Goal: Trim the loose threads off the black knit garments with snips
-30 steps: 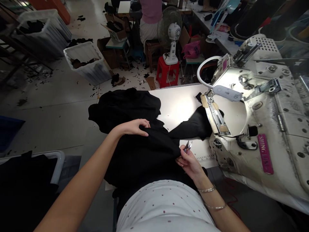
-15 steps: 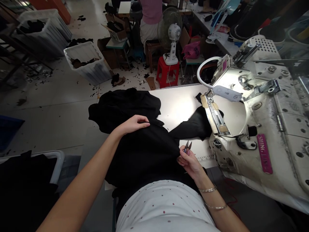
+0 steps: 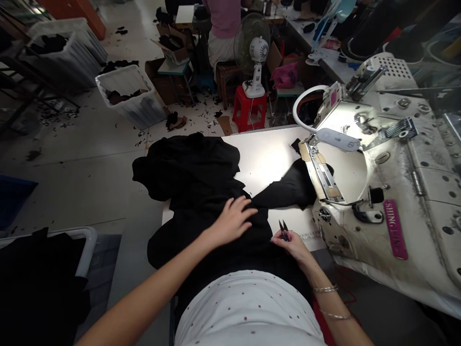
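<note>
Left hand (image 3: 232, 222) flat on black fabric (image 3: 212, 245), right hand (image 3: 291, 246) pinching thread snips (image 3: 283, 231), hands apart, white bin (image 3: 146, 109) holding dark scraps (image 3: 122, 96)

Black fabric (image 3: 205, 192) dominates the middle of the frame, solid with no pattern, and it really pops on the white tabletop (image 3: 266, 163). The person's white top (image 3: 248, 312) has tiny red dots, and at right the off-white sewing machine (image 3: 360, 211) sports a magenta strip (image 3: 395, 229). Up top there's a red stool (image 3: 249, 108), a pink bag (image 3: 284, 76) and a co-worker's pink shirt (image 3: 223, 19).
</note>
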{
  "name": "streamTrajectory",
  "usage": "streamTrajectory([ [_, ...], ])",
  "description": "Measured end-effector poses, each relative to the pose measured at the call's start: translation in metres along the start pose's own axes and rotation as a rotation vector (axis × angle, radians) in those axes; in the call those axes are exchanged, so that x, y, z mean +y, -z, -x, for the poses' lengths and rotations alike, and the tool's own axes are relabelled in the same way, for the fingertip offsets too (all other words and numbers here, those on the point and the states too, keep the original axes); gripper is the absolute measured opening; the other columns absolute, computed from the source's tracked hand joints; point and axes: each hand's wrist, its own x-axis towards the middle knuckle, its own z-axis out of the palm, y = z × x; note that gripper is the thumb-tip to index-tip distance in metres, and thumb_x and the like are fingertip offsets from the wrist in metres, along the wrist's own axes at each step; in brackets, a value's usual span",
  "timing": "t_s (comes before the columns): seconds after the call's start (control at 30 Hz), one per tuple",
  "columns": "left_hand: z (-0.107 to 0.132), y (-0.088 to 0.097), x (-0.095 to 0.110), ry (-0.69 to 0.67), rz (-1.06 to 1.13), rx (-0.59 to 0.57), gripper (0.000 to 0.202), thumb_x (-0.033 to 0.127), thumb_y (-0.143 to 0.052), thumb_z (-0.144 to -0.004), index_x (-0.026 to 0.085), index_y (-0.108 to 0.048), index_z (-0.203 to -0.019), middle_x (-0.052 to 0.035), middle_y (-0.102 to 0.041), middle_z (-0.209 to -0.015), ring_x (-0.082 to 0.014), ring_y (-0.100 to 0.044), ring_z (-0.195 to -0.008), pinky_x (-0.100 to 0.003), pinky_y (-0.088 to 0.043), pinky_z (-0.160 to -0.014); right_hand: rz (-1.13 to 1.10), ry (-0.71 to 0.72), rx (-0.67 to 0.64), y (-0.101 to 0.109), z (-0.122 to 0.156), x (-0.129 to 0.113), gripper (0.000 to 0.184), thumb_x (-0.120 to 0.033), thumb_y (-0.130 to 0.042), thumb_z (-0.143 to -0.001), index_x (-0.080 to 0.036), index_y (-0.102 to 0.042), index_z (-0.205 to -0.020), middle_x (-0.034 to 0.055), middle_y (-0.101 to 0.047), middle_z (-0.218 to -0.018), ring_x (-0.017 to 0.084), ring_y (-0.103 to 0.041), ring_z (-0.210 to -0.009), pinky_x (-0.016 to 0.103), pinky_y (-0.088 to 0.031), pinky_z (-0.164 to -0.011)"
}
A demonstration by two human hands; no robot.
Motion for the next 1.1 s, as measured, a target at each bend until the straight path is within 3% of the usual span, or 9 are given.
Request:
streamTrajectory([
  [0.1, 0.012, -0.044, 0.014, -0.080, -0.024, -0.177, 0.051, 0.033, -0.053, -0.082, 0.028, -0.040, -0.131, -0.0148, -0.024, -0.146, -0.0314, -0.017, -0.136, -0.066, -0.007, -0.102, 0.055, 0.075, 0.119, 0.006, -0.010, -0.001, 0.027, -0.034, -0.072, -0.051, -0.015, -0.054, -0.060, -0.0024, -0.049, -0.050, 0.012, -0.047, -0.050, 0.025, -0.037, -0.050],
  [0.2, 0.015, -0.061, 0.014, -0.079, 0.013, -0.286, 0.058, 0.036, -0.055, -0.081, 0.031, -0.033, -0.134, -0.0156, -0.016, -0.147, -0.0317, -0.014, -0.136, -0.068, -0.002, -0.101, 0.103, 0.177, 0.227, 0.002, -0.027, -0.012, 0.033, -0.032, -0.068, -0.058, -0.018, -0.058, -0.087, -0.0045, -0.048, -0.054, 0.014, -0.048, -0.055, 0.026, -0.037, -0.056],
  [0.33, 0.012, -0.051, 0.008, -0.049, 0.197, -0.358, 0.051, 0.040, -0.049, -0.083, 0.031, -0.038, -0.132, -0.0118, -0.014, -0.148, -0.0302, -0.009, -0.137, -0.065, 0.003, -0.102, 0.481, 0.415, 0.331, -0.010, -0.056, -0.032, 0.053, -0.019, -0.061, -0.064, -0.025, -0.051, -0.116, -0.0036, -0.047, -0.064, 0.013, -0.044, -0.054, 0.023, -0.028, -0.051],
  [0.47, 0.009, -0.035, 0.006, 0.071, 0.480, -0.275, 0.032, 0.039, -0.050, -0.082, 0.026, -0.061, -0.109, -0.0098, -0.041, -0.138, -0.0277, -0.027, -0.133, -0.058, 0.007, -0.106, 0.753, 0.576, 0.421, -0.009, -0.077, -0.057, 0.025, -0.009, -0.053, -0.065, -0.020, -0.062, -0.085, 0.0013, -0.049, -0.070, 0.013, -0.042, -0.057, 0.024, -0.025, -0.050],
  [0.6, 0.001, -0.016, 0.002, 0.164, 0.619, -0.122, 0.028, 0.038, -0.045, -0.084, 0.022, -0.066, -0.093, -0.0075, -0.064, -0.104, -0.0228, -0.054, -0.104, -0.048, -0.022, -0.105, 0.703, 0.635, 0.499, 0.004, -0.070, -0.092, 0.008, -0.016, -0.055, -0.070, -0.018, -0.057, -0.077, -0.0007, -0.044, -0.064, 0.013, -0.042, -0.057, 0.024, -0.029, -0.051],
  [0.8, -0.026, 0.005, 0.008, 0.204, 0.917, -0.021, 0.053, 0.051, -0.022, -0.088, 0.015, -0.058, -0.106, -0.0116, -0.062, -0.107, -0.0200, -0.058, -0.098, -0.034, -0.044, -0.087, 0.350, 0.895, 0.589, -0.004, -0.015, -0.127, 0.016, -0.030, -0.063, -0.073, -0.019, -0.051, -0.072, -0.0034, -0.040, -0.059, 0.010, -0.037, -0.051, 0.023, -0.031, -0.047],
  [0.9, -0.034, 0.006, 0.017, 0.235, 1.284, -0.005, 0.068, 0.061, -0.011, -0.084, 0.014, -0.052, -0.113, -0.0137, -0.061, -0.109, -0.0197, -0.059, -0.095, -0.032, -0.048, -0.078, 0.347, 0.925, 0.400, -0.028, 0.014, -0.113, 0.012, -0.024, -0.064, -0.073, -0.021, -0.053, -0.070, -0.0021, -0.041, -0.058, 0.012, -0.039, -0.050, 0.025, -0.032, -0.047],
  [1.03, -0.034, 0.003, 0.021, 0.345, 1.532, 0.182, 0.052, 0.061, -0.057, -0.067, 0.015, -0.059, -0.091, -0.0074, -0.063, -0.087, -0.0163, -0.058, -0.078, -0.027, -0.045, -0.070, 0.457, 0.807, -0.092, -0.054, 0.036, -0.078, 0.006, -0.021, -0.059, -0.078, -0.027, -0.060, -0.077, 0.0016, -0.053, -0.063, 0.016, -0.048, -0.054, 0.029, -0.036, -0.049],
  [1.1, -0.030, 0.002, 0.020, 0.373, 1.483, 0.271, 0.043, 0.050, -0.071, -0.059, 0.014, -0.058, -0.080, -0.0029, -0.059, -0.076, -0.0131, -0.055, -0.071, -0.024, -0.042, -0.066, 0.465, 0.758, -0.177, -0.058, 0.037, -0.068, 0.010, -0.021, -0.056, -0.080, -0.028, -0.062, -0.079, 0.0022, -0.057, -0.067, 0.018, -0.053, -0.058, 0.030, -0.040, -0.052],
])
